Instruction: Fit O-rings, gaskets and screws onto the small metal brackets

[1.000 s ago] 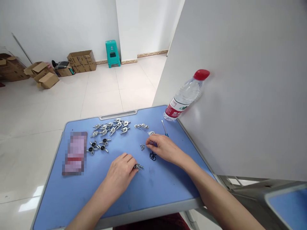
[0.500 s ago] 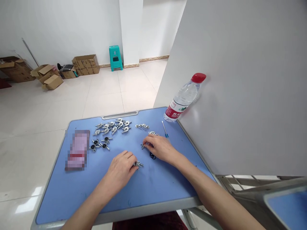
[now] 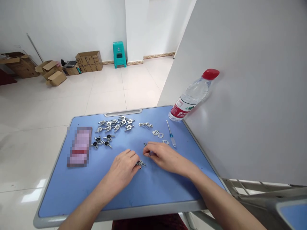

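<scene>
My left hand [image 3: 124,166] is closed on a small silver metal fitting [image 3: 141,163] with thin tube ends, just above the blue table. Close by on the right, my right hand [image 3: 159,155] has its fingers bent together, pointing down; what is between them, if anything, is hidden. Tiny metal screws [image 3: 145,144] lie by its fingertips. Flat oval metal plates [image 3: 160,135] rest beyond that hand. A screwdriver [image 3: 171,135] with a blue and clear handle lies to their right.
Several metal fittings [image 3: 116,127] are grouped at the back left, with several black-centred ones [image 3: 106,143] nearer. Small curved metal pieces [image 3: 145,125] lie at the back middle. A water bottle [image 3: 189,99] stands by the grey panel [image 3: 251,95]. A blurred pinkish item [image 3: 80,147] lies left.
My right hand has moved a little nearer, uncovering the metal plates and screwdriver handle and covering the black rings. My left hand still holds the fitting. The view has shifted slightly.
</scene>
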Tool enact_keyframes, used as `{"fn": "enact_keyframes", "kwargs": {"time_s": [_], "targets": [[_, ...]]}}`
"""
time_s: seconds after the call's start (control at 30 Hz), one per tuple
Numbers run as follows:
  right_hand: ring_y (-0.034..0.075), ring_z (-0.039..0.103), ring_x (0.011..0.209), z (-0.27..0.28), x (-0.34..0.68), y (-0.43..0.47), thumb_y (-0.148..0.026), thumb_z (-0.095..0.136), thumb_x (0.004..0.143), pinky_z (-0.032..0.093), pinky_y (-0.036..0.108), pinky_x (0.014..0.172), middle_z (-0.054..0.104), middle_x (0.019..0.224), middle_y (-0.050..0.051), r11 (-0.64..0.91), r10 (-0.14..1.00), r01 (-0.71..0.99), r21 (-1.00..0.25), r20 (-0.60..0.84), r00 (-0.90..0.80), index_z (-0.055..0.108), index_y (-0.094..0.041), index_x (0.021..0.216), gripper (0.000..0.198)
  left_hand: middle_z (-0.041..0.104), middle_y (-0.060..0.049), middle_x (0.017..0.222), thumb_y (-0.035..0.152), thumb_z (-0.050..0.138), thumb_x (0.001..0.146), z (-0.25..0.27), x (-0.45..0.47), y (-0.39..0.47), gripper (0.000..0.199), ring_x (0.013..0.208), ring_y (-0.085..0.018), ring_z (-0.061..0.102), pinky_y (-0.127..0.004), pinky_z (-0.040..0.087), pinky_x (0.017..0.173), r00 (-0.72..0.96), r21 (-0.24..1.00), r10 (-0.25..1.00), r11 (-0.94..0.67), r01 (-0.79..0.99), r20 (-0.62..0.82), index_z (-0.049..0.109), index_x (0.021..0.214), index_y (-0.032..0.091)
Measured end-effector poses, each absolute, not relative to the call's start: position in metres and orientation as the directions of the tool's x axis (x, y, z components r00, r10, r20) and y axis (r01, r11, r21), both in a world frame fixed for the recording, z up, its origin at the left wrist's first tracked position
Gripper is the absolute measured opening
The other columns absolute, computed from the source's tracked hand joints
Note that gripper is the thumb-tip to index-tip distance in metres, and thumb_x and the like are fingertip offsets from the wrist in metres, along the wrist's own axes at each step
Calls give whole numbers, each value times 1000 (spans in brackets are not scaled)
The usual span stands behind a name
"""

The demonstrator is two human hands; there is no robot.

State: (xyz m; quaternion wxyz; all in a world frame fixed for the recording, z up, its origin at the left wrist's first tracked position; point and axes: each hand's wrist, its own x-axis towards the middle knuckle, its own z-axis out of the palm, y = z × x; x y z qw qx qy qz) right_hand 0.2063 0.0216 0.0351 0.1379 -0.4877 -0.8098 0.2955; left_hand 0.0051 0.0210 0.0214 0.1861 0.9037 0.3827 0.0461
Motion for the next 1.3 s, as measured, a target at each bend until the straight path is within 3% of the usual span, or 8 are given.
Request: {"fn": "enact_keyframes", "kwargs": {"time_s": [0.27, 0.87, 0.97, 1.1, 1.3], "targets": [[12, 52, 61, 27, 196, 11, 5, 47, 78, 26, 24, 54, 63, 80, 1, 470, 830, 778, -417, -93, -550, 62, -17, 82, 27, 61, 0, 81, 15, 71, 81, 19, 6, 19, 15, 77, -18, 55, -29, 44, 65, 700, 334, 713, -650, 683, -43, 57, 77, 16], [12, 49, 50, 10, 189, -3, 1, 40, 83, 20, 29, 48, 60, 70, 3, 594, 801, 782, -189, 48, -597, 61, -17, 79, 28, 56, 1, 76, 15, 63, 87, 15, 5, 18, 20, 72, -18, 53, -31, 41, 63, 694, 351, 720, -651, 674, 2, 51, 72, 18], [14, 55, 55, 10, 190, -1, -2, 43, 85, 24, 28, 49, 64, 73, 4, 543, 832, 796, -268, 47, -552, 62, -17, 84, 24, 56, 0, 76, 14, 63, 87, 16, 5, 18, 18, 73, -18, 53, -30, 41, 63, 693, 364, 721, -643, 674, -8, 52, 73, 18], [16, 61, 68, 27, 197, 2, -20, 51, 92, 39, 27, 59, 70, 90, 5, 371, 902, 750, -547, 20, -432, 59, -18, 103, 13, 58, 0, 81, 14, 67, 84, 18, 4, 18, 14, 76, -18, 54, -29, 42, 64, 698, 369, 716, -646, 668, -13, 56, 78, 17], [15, 55, 71, 58, 206, 0, -39, 34, 100, 43, 27, 65, 61, 84, 2, 137, 950, 585, -799, -62, -307, 55, -22, 93, 28, 59, 0, 81, 15, 70, 82, 18, 5, 18, 14, 78, -18, 54, -29, 42, 65, 692, 376, 721, -632, 678, -34, 57, 79, 17]]}}
